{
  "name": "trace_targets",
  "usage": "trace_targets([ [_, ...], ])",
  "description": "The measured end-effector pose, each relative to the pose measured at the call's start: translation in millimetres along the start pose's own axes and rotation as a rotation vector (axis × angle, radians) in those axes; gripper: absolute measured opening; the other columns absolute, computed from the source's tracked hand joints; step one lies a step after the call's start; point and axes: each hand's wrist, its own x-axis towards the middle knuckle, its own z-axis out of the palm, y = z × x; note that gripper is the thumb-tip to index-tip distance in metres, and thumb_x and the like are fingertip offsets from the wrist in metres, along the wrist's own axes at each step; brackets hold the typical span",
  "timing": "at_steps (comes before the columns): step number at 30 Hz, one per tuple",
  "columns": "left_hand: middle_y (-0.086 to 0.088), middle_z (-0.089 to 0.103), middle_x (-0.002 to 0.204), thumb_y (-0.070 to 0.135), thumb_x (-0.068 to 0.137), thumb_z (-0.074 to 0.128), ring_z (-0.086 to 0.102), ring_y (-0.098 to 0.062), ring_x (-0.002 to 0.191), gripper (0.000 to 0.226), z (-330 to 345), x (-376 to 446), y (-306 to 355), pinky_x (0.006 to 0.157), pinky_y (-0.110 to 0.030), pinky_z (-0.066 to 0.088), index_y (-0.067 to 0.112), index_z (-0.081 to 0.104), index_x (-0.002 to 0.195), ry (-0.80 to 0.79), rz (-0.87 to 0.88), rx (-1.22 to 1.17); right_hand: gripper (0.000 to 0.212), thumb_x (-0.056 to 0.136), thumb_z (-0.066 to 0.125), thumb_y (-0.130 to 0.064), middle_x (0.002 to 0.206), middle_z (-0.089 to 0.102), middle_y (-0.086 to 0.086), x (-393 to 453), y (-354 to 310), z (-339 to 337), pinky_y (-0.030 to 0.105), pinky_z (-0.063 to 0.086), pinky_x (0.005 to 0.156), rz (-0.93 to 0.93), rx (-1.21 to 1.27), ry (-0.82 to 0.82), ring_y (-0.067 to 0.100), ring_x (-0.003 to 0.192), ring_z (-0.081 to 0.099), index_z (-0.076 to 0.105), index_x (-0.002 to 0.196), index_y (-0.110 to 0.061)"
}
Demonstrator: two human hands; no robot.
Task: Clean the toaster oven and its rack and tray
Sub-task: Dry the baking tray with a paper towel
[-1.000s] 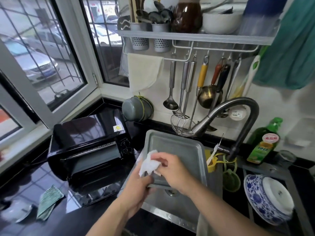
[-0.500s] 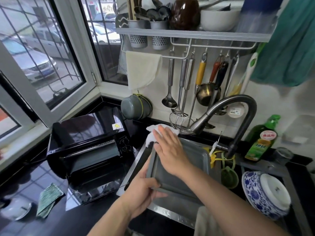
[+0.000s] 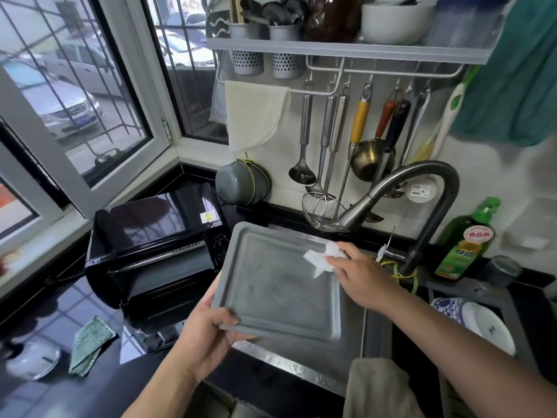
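A black countertop (image 3: 42,324) wraps a window corner, with a steel sink (image 3: 304,368) set into it. Over that sink the left hand (image 3: 208,330) grips the near left corner of the grey tray (image 3: 280,285), thumb curled on the rim, fingers hidden beneath, holding it tilted up toward the camera. The right hand (image 3: 358,273) presses a crumpled white paper towel (image 3: 322,257) against the tray's far right edge, fingers bent over the wad. The tray looks stiff, thin and light; I judge it slick if wet, so the raised rim at a corner is the sound place to hold it, with the wiping hand's push braced from below. Just left of the tray stands the one black toaster oven (image 3: 153,245), door dropped open. One tray, one oven, one paper towel; no rack can be made out. Farther out lie one striped cloth (image 3: 89,346) on the counter, one curved faucet (image 3: 422,203) and one green bottle (image 3: 465,242).
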Motion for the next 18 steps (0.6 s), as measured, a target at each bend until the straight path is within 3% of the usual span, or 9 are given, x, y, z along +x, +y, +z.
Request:
trace_targets([
  [2,-0.019,0.066,0.134,-0.024,0.062,0.033,0.064,-0.050,0.117,0.100,3.3,1.7,1.8,0.080,-0.070,0.056,0.032,0.063,0.139,-0.026,-0.011,-0.018,0.027,0.100,0.050,-0.021,0.138,0.046,-0.002,9.0,-8.8,-4.3,0.035,0.048,0.089,0.039,0.104,0.105,0.021,0.110,0.057,0.070,0.116,-0.013],
  [5,-0.019,0.066,0.132,-0.025,0.064,0.032,0.064,-0.049,0.116,0.101,10.1,6.3,6.0,0.078,-0.066,0.058,0.034,0.062,0.140,-0.044,0.006,0.008,0.009,0.096,0.056,-0.012,0.117,0.051,-0.004,21.8,-13.7,-5.6,0.035,0.047,0.082,0.091,0.175,0.265,0.021,0.099,0.057,0.063,0.093,-0.009],
  [9,-0.016,0.068,0.129,-0.028,0.069,0.028,0.063,-0.050,0.119,0.102,22.5,8.7,0.9,0.083,-0.072,0.055,0.037,0.063,0.138,-0.026,0.022,0.008,0.009,0.086,0.062,0.002,0.117,0.062,0.009,18.6,-21.1,9.0,0.036,0.051,0.077,0.208,0.048,0.409,0.029,0.098,0.059,0.068,0.091,-0.002],
  [12,-0.015,0.067,0.132,-0.028,0.069,0.028,0.060,-0.051,0.122,0.104,26.9,6.0,-3.1,0.086,-0.073,0.054,0.041,0.061,0.140,0.003,0.034,0.038,0.013,0.080,0.066,0.005,0.106,0.063,0.014,9.2,-25.8,20.3,0.041,0.053,0.072,0.242,-0.109,0.422,0.034,0.094,0.055,0.071,0.091,0.000],
  [15,-0.014,0.067,0.133,-0.027,0.069,0.027,0.064,-0.048,0.118,0.103,27.7,5.8,-3.4,0.082,-0.070,0.056,0.040,0.062,0.139,0.045,0.064,0.028,0.007,0.078,0.071,0.003,0.103,0.057,0.013,0.2,-33.5,25.6,0.037,0.051,0.064,0.266,-0.093,0.430,0.032,0.091,0.055,0.069,0.083,-0.002],
  [18,-0.011,0.067,0.135,-0.026,0.068,0.028,0.066,-0.045,0.118,0.103,27.2,9.6,-2.8,0.085,-0.074,0.053,0.037,0.058,0.143,0.110,0.123,-0.043,0.005,0.078,0.072,-0.003,0.101,0.051,0.004,-12.1,-52.5,32.4,0.035,0.054,0.065,0.260,-0.030,0.396,0.023,0.087,0.053,0.070,0.082,-0.006],
])
